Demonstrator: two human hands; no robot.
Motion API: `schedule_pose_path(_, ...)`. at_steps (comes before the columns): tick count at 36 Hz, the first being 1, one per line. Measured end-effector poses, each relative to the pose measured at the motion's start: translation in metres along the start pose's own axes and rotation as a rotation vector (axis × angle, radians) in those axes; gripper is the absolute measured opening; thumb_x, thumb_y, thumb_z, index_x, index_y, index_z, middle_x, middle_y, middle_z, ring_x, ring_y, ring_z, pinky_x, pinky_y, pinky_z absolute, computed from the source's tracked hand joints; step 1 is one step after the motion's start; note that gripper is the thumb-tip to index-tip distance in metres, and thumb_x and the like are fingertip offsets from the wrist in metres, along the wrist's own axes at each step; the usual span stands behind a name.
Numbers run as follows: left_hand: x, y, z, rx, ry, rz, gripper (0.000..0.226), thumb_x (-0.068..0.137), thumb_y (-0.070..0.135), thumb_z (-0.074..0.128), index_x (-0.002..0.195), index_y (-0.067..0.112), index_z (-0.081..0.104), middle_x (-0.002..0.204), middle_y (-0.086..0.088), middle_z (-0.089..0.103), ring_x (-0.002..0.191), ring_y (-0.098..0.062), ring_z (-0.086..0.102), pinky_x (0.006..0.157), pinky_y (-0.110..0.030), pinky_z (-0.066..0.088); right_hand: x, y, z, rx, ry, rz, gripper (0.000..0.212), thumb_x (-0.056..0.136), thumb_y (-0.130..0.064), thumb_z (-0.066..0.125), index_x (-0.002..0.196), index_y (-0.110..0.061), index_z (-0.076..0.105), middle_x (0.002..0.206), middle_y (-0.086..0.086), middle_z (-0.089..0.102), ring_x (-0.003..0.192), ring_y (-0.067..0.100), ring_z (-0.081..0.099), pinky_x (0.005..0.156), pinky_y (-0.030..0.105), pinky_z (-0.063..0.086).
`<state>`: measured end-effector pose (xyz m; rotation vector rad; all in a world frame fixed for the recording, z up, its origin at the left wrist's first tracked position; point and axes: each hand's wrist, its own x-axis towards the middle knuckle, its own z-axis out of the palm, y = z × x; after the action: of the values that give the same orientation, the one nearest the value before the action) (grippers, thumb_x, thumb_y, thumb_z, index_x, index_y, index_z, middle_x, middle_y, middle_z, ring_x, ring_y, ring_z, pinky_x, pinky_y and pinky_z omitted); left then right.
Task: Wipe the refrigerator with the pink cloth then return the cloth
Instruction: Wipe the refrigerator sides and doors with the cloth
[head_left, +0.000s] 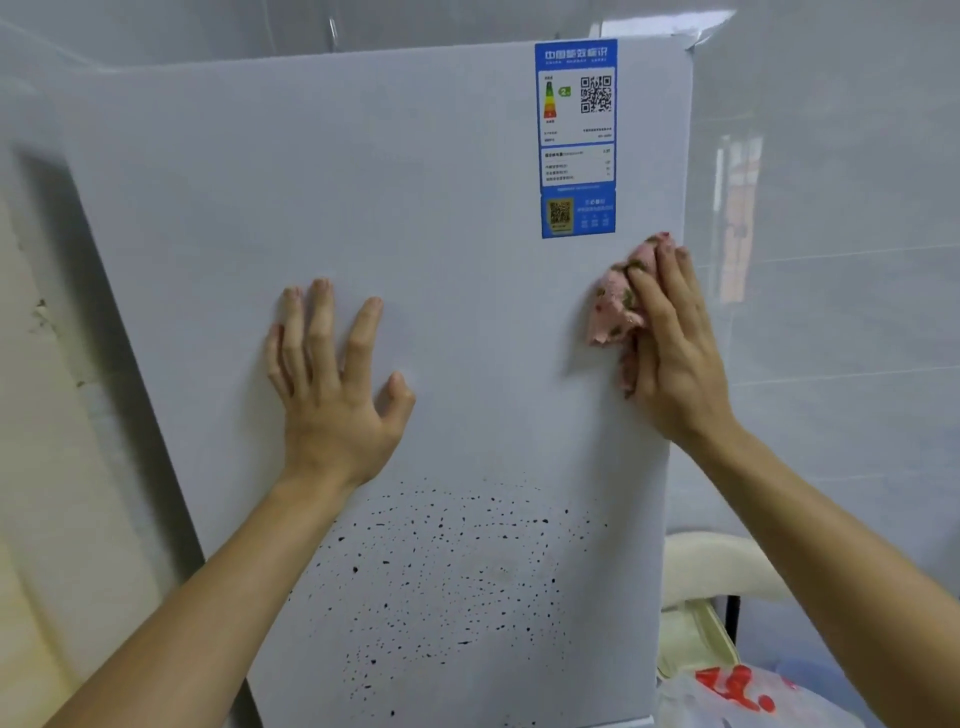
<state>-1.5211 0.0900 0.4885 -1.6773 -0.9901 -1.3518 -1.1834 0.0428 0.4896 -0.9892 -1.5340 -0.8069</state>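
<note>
The white refrigerator door (415, 208) fills the view. My right hand (670, 343) presses the pink cloth (615, 306) flat against the door near its right edge, just below a blue energy label (576, 135). The cloth is bunched under my straight fingers and shows at their left side. My left hand (332, 374) rests flat on the door's middle with its fingers spread. Many small dark specks (441, 571) dot the door's lower part.
A tiled white wall (831, 260) stands right of the refrigerator. At the lower right are a cream chair or stool (717, 566) and a white plastic bag with red print (737, 691). A cream wall (47, 467) lies at the left.
</note>
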Motion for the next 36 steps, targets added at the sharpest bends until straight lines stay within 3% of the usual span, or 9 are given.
schedule_pose_path(5, -0.004, -0.002, 0.001, -0.007, 0.006, 0.012, 0.067, 0.095, 0.034, 0.058, 0.157, 0.014, 0.044, 0.168, -0.024, 0.026, 0.157, -0.045, 0.018, 0.125, -0.060, 0.016, -0.032, -0.017, 0.016, 0.107, 0.074, 0.161, 0.049, 0.106, -0.005, 0.041, 0.155, 0.002, 0.041, 0.170, 0.021, 0.019, 0.161, 0.039, 0.012, 0.131, 0.052, 0.016)
schedule_pose_path(12, -0.004, -0.001, -0.007, -0.049, -0.025, -0.012, 0.067, 0.095, 0.034, 0.059, 0.158, 0.016, 0.043, 0.169, -0.021, 0.025, 0.158, -0.043, 0.016, 0.126, -0.058, 0.015, -0.128, -0.038, 0.026, 0.067, -0.098, 0.156, 0.053, 0.106, -0.014, 0.036, 0.159, -0.009, 0.033, 0.177, 0.000, 0.003, 0.163, 0.030, 0.006, 0.132, 0.048, 0.004)
schedule_pose_path(18, -0.003, 0.003, -0.014, -0.097, -0.106, -0.051, 0.069, 0.093, 0.030, 0.059, 0.159, 0.017, 0.041, 0.170, -0.019, 0.021, 0.159, -0.040, 0.011, 0.128, -0.059, 0.012, -0.107, -0.046, 0.014, 0.073, -0.141, 0.150, 0.046, 0.115, -0.016, 0.027, 0.156, -0.003, 0.043, 0.170, 0.016, 0.027, 0.160, 0.036, 0.019, 0.128, 0.059, 0.021)
schedule_pose_path(22, -0.003, 0.013, -0.031, -0.163, -0.189, -0.147, 0.059, 0.100, 0.031, 0.045, 0.158, 0.016, 0.042, 0.171, -0.015, 0.021, 0.160, -0.033, 0.012, 0.130, -0.049, 0.013, -0.075, -0.085, 0.012, 0.195, -0.052, 0.208, 0.045, 0.112, -0.014, 0.032, 0.153, -0.003, 0.050, 0.171, -0.005, 0.027, 0.158, 0.026, 0.029, 0.125, 0.050, 0.032)
schedule_pose_path(24, -0.007, 0.021, -0.045, -0.268, -0.243, -0.176, 0.055, 0.104, 0.035, 0.037, 0.153, 0.014, 0.048, 0.168, -0.012, 0.030, 0.158, -0.027, 0.021, 0.130, -0.037, 0.011, -0.065, -0.109, 0.017, 0.247, -0.022, 0.207, 0.046, 0.109, -0.008, 0.036, 0.152, -0.004, 0.050, 0.170, -0.005, 0.029, 0.157, 0.025, 0.032, 0.122, 0.052, 0.037)
schedule_pose_path(26, -0.014, 0.029, -0.061, -0.426, -0.344, -0.147, 0.054, 0.106, 0.042, 0.031, 0.147, 0.015, 0.055, 0.159, -0.005, 0.047, 0.151, -0.019, 0.035, 0.127, -0.026, 0.015, -0.062, -0.134, 0.025, 0.281, -0.031, 0.176, 0.047, 0.107, -0.004, 0.039, 0.153, -0.004, 0.049, 0.168, 0.007, 0.035, 0.156, 0.026, 0.033, 0.124, 0.057, 0.032)
schedule_pose_path(30, -0.030, 0.035, -0.092, -0.800, -0.576, -0.310, 0.057, 0.102, 0.062, 0.039, 0.145, 0.028, 0.056, 0.139, 0.014, 0.065, 0.132, 0.002, 0.056, 0.112, -0.032, 0.046, -0.069, -0.179, 0.044, 0.298, -0.101, 0.097, 0.047, 0.106, -0.004, 0.039, 0.153, -0.008, 0.047, 0.166, 0.012, 0.039, 0.157, 0.024, 0.033, 0.128, 0.063, 0.011)
schedule_pose_path(33, -0.035, 0.027, -0.102, -1.044, -0.620, -0.521, 0.049, 0.100, 0.049, 0.063, 0.144, 0.027, 0.056, 0.133, 0.017, 0.069, 0.125, 0.001, 0.063, 0.105, -0.034, 0.053, -0.077, -0.208, 0.057, 0.402, -0.165, 0.104, 0.049, 0.106, -0.001, 0.044, 0.155, -0.008, 0.045, 0.167, 0.010, 0.038, 0.158, 0.022, 0.030, 0.127, 0.059, 0.022)
schedule_pose_path(36, -0.039, 0.012, -0.105, -1.133, -0.676, -0.645, 0.042, 0.102, 0.026, 0.067, 0.142, 0.021, 0.058, 0.130, 0.010, 0.072, 0.119, -0.008, 0.069, 0.101, -0.035, 0.057, -0.081, -0.228, 0.064, 0.486, -0.249, 0.134, 0.056, 0.102, 0.006, 0.053, 0.156, -0.005, 0.044, 0.171, 0.007, 0.031, 0.160, 0.021, 0.024, 0.127, 0.042, 0.030)
